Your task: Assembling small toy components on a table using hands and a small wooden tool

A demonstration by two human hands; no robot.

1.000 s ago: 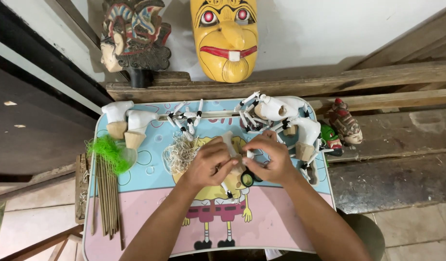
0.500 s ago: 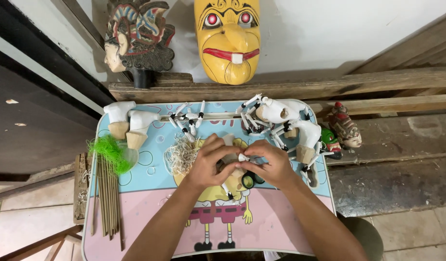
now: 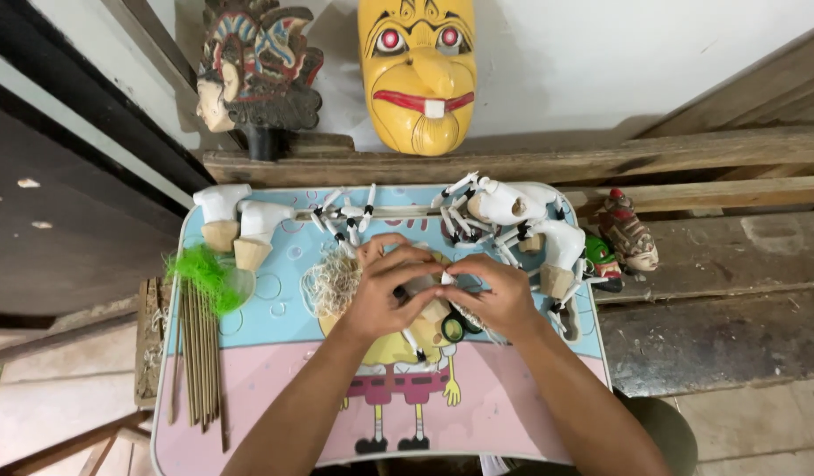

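Left hand (image 3: 385, 291) and right hand (image 3: 495, 295) closed together around small white puppet piece (image 3: 429, 308), held just above middle of cartoon-printed bench (image 3: 248, 414), near tangle of pale string (image 3: 330, 282).

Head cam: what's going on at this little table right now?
A person has both hands together over the middle of a small cartoon-print table. The left hand and right hand pinch a small pale puppet piece between them. White puppet bodies lie at the back, thin sticks and a green tuft to the left. A yellow mask leans on the wall.
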